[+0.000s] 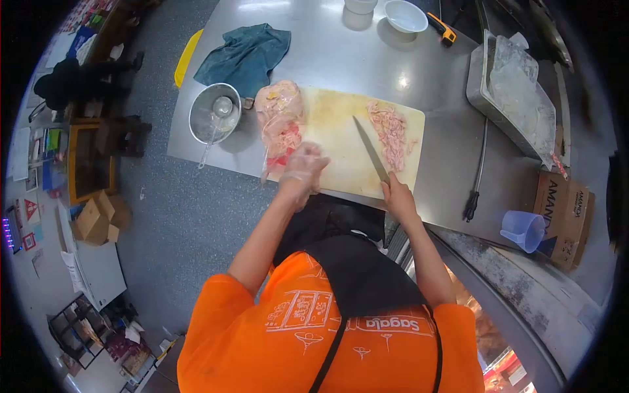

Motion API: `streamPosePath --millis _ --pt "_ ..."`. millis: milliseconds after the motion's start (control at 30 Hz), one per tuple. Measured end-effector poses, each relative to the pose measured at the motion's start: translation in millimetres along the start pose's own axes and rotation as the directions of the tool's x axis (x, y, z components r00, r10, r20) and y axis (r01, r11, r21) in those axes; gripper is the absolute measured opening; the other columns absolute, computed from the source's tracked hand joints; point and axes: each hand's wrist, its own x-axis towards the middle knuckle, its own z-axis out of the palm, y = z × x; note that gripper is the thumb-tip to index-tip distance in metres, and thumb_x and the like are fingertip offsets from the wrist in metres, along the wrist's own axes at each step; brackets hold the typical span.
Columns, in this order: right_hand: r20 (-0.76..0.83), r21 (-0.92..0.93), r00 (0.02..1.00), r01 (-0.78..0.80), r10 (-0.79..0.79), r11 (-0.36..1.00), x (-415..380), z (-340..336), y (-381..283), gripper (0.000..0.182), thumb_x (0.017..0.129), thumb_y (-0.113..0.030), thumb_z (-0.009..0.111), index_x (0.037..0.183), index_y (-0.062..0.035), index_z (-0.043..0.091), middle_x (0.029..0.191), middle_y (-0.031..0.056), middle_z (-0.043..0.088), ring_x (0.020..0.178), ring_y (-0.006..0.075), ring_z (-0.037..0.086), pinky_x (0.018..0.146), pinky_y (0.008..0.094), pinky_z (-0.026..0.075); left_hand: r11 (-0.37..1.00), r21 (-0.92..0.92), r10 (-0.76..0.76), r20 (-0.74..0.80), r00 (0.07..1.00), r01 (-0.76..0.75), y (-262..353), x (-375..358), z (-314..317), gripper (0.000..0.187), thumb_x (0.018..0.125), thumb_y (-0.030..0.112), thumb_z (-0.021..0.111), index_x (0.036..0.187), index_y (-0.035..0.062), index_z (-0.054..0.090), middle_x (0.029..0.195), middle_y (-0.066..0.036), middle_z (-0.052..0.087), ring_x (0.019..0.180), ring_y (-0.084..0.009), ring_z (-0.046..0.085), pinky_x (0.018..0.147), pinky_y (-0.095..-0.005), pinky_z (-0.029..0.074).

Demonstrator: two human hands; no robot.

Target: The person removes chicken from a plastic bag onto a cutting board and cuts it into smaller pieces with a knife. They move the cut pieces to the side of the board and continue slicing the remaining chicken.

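Observation:
I stand at a steel table [432,85] with a pale cutting board [334,141] in front of me. My left hand [303,169], in a thin clear glove, rests at the near left of the board, touching the lower end of a plastic bag of raw pink meat [280,118]. My right hand [398,196] is bare and grips the handle of a long knife [371,154], whose blade points away across the board. A pile of cut meat strips [390,134] lies on the board's right side, just beyond the blade.
A metal bowl with a ladle [215,114] and a teal cloth [246,56] lie left of the board. White bowls [405,16] stand at the far edge. A steel tray holding clear plastic [517,98] is at right, with a blue jug [524,229] and cardboard box [563,213] nearer.

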Motion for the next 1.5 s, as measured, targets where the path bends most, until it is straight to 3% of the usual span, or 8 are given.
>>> streamPosePath --millis 133,200,233,300,433,500,767,1500 --pt "-0.151 0.298 0.987 -0.011 0.059 0.954 -14.8 -6.7 9.6 0.034 0.099 -0.024 0.054 0.123 -0.001 0.05 0.092 0.0294 0.069 0.087 0.0483 0.066 0.075 0.0533 0.052 0.652 0.521 0.553 0.17 0.815 -0.551 28.4 14.3 27.1 0.018 0.087 0.015 0.065 0.101 0.0074 0.057 0.084 -0.012 0.065 0.074 -0.0272 0.067 0.061 -0.042 0.053" --pt "-0.193 0.327 0.978 -0.008 0.075 0.945 -18.5 -9.5 13.8 0.033 0.099 -0.024 0.054 0.121 0.0005 0.051 0.092 0.0298 0.068 0.088 0.0481 0.066 0.075 0.0529 0.051 -0.031 0.638 0.412 0.71 0.571 -0.77 26.2 16.5 39.6 0.022 0.089 0.011 0.059 0.109 0.0027 0.059 0.099 -0.019 0.07 0.083 -0.0315 0.07 0.073 -0.0405 0.057" --pt "-0.233 0.356 0.968 -0.001 0.09 0.935 -21.1 -10.5 14.9 0.033 0.098 -0.023 0.055 0.119 0.002 0.052 0.092 0.0302 0.068 0.089 0.0479 0.066 0.075 0.0526 0.051 -0.027 0.638 0.411 0.709 0.573 -0.77 12.9 20.6 45.6 0.022 0.089 0.011 0.059 0.109 0.0027 0.059 0.099 -0.019 0.07 0.083 -0.0315 0.07 0.073 -0.0405 0.057" --pt "-0.223 0.349 0.971 -0.006 0.09 0.937 -24.6 -15.0 12.4 0.032 0.099 -0.023 0.054 0.118 0.0026 0.051 0.092 0.0305 0.068 0.089 0.0482 0.066 0.075 0.0524 0.051 -0.029 0.643 -0.161 0.753 0.639 -0.765 -34.9 38.9 52.6 0.028 0.087 0.007 0.054 0.115 0.0031 0.059 0.104 -0.022 0.069 0.091 -0.0367 0.069 0.08 -0.0439 0.057" --pt "-0.178 0.333 0.98 -0.024 0.088 0.943 -26.9 -6.1 10.6 0.032 0.1 -0.025 0.054 0.118 0.0007 0.051 0.089 0.0298 0.068 0.086 0.0491 0.065 0.074 0.0542 0.051 -0.035 0.45 0.112 0.889 0.444 -0.892 -83.2 43.9 31.4 0.029 0.089 0.008 0.052 0.118 0.0037 0.059 0.099 -0.022 0.068 0.092 -0.036 0.07 0.078 -0.0454 0.056" --pt "-0.114 0.263 0.989 -0.067 0.1 0.962 -31.7 7.7 9.5 0.03 0.1 -0.026 0.053 0.117 -0.0014 0.051 0.085 0.0287 0.067 0.083 0.0494 0.064 0.072 0.0557 0.05 0.018 0.598 0.08 0.798 0.597 -0.802 -69.6 30.2 32.0 0.03 0.091 0.01 0.05 0.119 0.0056 0.06 0.096 -0.021 0.068 0.093 -0.0359 0.07 0.077 -0.0466 0.056" --pt "0.088 -0.122 0.993 0.088 -0.077 0.989 -23.2 12.0 0.3 0.022 0.102 -0.03 0.048 0.111 -0.0099 0.05 0.074 0.025 0.065 0.071 0.0477 0.064 0.064 0.059 0.049 0.04 0.584 0.026 0.81 0.585 -0.811 -91.9 45.5 18.4 0.02 0.095 0.019 0.049 0.11 0.0104 0.059 0.093 -0.015 0.07 0.088 -0.0344 0.07 0.071 -0.0469 0.056" --pt "0.023 -0.117 1.0 0.022 -0.019 0.993 2.2 0.5 -15.8 0.025 0.101 -0.03 0.047 0.115 -0.0098 0.051 0.078 0.0266 0.066 0.076 0.048 0.066 0.067 0.0584 0.05 0.061 0.704 0.074 0.703 0.707 -0.707 -94.7 39.5 16.5 0.023 0.098 0.032 0.051 0.104 0.0132 0.063 0.078 -0.013 0.07 0.076 -0.0325 0.072 0.064 -0.0475 0.055"
